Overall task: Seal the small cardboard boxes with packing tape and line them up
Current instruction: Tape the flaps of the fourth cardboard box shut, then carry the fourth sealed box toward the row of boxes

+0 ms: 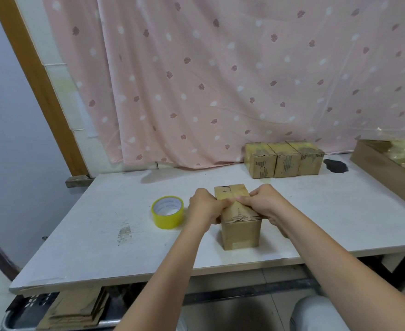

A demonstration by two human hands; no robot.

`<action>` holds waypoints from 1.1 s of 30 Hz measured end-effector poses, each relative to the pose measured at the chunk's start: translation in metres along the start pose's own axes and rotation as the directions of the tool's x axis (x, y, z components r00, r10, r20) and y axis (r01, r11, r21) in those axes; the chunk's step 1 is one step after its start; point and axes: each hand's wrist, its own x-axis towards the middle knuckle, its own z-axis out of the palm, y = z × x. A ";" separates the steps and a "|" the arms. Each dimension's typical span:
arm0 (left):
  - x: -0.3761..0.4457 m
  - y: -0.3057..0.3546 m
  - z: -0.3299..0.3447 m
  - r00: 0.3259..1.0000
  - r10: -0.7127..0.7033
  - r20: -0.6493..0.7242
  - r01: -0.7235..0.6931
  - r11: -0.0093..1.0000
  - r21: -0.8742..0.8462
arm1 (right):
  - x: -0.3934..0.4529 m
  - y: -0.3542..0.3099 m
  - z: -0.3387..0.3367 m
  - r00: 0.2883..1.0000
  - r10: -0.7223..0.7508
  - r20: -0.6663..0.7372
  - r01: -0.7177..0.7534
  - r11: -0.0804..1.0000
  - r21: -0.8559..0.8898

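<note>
Hands: left hand (202, 206) and right hand (266, 203) clamped on box (241, 225) flaps, centre frame.
Risk: flaps springing open if released reaching for tape roll (168, 212).
Row: three boxes (285, 161), upper right.

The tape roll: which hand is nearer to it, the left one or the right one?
Left. The left hand grips the box on the side facing the tape roll, close to the roll but not touching it. The right hand is across the box, on its far side from the roll.

A white table (316, 211) carries a tape roll (167, 212), one small box (241, 231), three lined-up boxes (284, 160) and a wooden tray (385, 163).
</note>
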 end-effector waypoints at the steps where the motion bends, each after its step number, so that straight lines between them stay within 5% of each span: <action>1: 0.001 0.002 -0.001 1.000 -0.020 0.013 0.020 1.000 -0.022 | 0.001 0.001 -0.003 1.000 0.010 0.029 -0.011 1.000 0.024; 6: 0.006 -0.003 0.004 0.997 -0.053 0.055 0.059 0.992 -0.113 | -0.003 0.007 -0.011 0.992 0.037 0.119 -0.052 0.991 0.126; 16: -0.014 -0.023 0.002 0.983 -0.065 0.170 0.113 0.951 -0.288 | -0.012 0.013 -0.004 0.997 0.070 0.031 -0.074 0.987 0.140; 33: 0.057 0.049 -0.017 0.986 -0.022 0.164 0.069 0.956 -0.287 | 0.055 -0.053 -0.034 0.999 0.050 -0.001 -0.050 0.989 0.139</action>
